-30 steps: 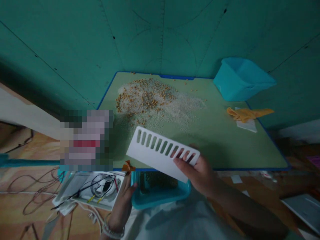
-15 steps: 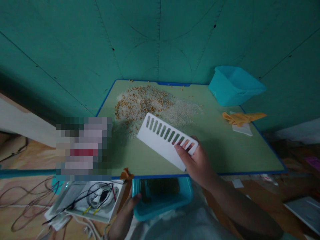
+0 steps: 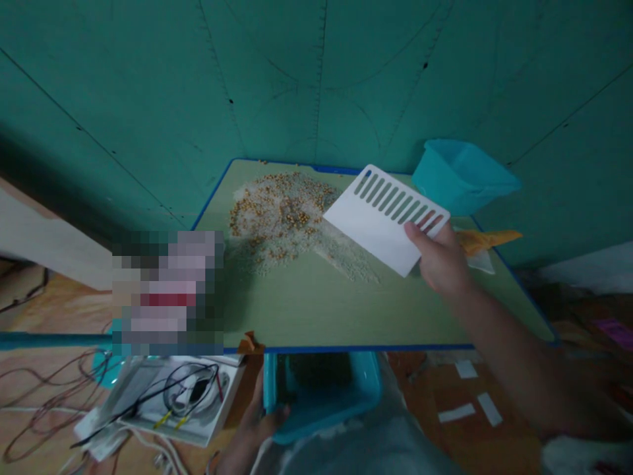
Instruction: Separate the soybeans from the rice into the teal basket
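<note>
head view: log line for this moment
right hand: holds white scraper over board | left hand: grips nearer teal bin | grains: on board

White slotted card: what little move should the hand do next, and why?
Probably lower the white slotted card edge-down onto the green board, just beyond the grain pile. The right hand holds it tilted, seemingly above the board; the grains lie spread out, and the left hand grips the teal tub at the near edge.

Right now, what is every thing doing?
right hand: gripping the slotted card
slotted card: tilted over the board
left hand: holding the near tub
near tub: upright, open, below the board's edge
far tub: tipped, open
grains: scattered on the board
</note>
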Tool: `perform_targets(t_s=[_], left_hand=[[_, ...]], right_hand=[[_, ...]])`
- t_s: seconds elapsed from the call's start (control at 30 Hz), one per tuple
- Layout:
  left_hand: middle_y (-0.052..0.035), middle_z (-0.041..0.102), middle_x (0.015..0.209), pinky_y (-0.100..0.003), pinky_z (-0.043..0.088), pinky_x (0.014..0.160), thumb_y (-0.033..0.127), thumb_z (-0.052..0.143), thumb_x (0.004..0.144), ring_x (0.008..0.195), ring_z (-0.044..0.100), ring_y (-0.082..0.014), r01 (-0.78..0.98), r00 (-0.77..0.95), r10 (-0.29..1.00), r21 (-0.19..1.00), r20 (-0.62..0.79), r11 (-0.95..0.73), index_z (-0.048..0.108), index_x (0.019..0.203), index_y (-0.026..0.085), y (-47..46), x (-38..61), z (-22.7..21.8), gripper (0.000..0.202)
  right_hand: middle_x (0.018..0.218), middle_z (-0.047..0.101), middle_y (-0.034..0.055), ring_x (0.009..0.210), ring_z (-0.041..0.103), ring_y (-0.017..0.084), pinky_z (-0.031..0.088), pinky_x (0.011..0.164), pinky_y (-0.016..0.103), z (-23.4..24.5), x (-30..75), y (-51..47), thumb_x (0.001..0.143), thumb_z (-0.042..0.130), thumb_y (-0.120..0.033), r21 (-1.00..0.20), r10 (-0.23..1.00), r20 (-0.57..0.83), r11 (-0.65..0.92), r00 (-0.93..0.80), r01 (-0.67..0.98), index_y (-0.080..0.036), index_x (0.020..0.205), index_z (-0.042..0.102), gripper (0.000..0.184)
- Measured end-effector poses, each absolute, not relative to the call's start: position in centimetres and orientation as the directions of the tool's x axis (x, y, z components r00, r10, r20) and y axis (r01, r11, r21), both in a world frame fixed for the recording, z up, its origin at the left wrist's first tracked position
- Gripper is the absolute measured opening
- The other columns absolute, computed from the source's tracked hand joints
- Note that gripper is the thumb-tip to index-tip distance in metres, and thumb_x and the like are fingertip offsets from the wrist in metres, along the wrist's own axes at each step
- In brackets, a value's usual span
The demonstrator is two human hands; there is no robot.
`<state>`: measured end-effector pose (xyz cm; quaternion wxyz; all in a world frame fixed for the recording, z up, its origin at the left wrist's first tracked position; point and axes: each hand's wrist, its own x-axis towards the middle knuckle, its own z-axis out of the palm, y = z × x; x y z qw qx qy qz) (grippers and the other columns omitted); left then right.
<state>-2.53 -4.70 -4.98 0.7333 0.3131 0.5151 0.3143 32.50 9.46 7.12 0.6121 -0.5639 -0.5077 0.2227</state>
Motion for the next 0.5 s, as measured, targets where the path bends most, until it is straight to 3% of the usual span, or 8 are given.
perform_targets(t_s=[0.17,0.33,0.5], left_hand=[[-0.0027,0.071,0.124,-0.046,0.035,0.109,0.048,0.078,0.064,0.13,0.046,-0.0379,-0.251,0.181,0.798,0.758,-0.575,0.602,0.078,0.098,0.028,-4.2,-2.2,-5.4,0.039],[-0.0043,0.077,0.11,-0.05,0.045,0.1,0.042,0.081,0.062,0.118,0.058,-0.0402,-0.305,0.151,0.714,0.655,-0.683,0.691,0.076,0.105,0.029,-4.0,-2.0,-5.9,0.046],[-0.0059,0.08,0.099,-0.052,0.046,0.097,0.05,0.08,0.057,0.112,0.061,-0.0425,-0.297,0.126,0.696,0.642,-0.707,0.706,0.079,0.093,0.026,-4.2,-1.9,-6.2,0.043]], right_hand=[[0.11,0.067,0.0035,0.1,0.065,0.022,0.051,0.092,0.044,8.1,32.3,11.9,0.072,0.071,-0.035,-0.98,0.908,0.198,0.194,0.37,0.048,-0.026,0.102,0.054,0.036],[0.102,0.069,0.0034,0.087,0.068,0.021,0.054,0.084,0.044,6.9,31.7,11.7,0.075,0.068,-0.039,-0.993,0.904,0.113,0.111,0.413,0.028,-0.027,0.101,0.052,0.033],[0.098,0.069,0.0028,0.091,0.068,0.022,0.054,0.081,0.041,6.1,31.4,11.2,0.075,0.066,-0.045,-0.996,0.908,0.072,0.089,0.413,-0.023,-0.027,0.101,0.05,0.034]])
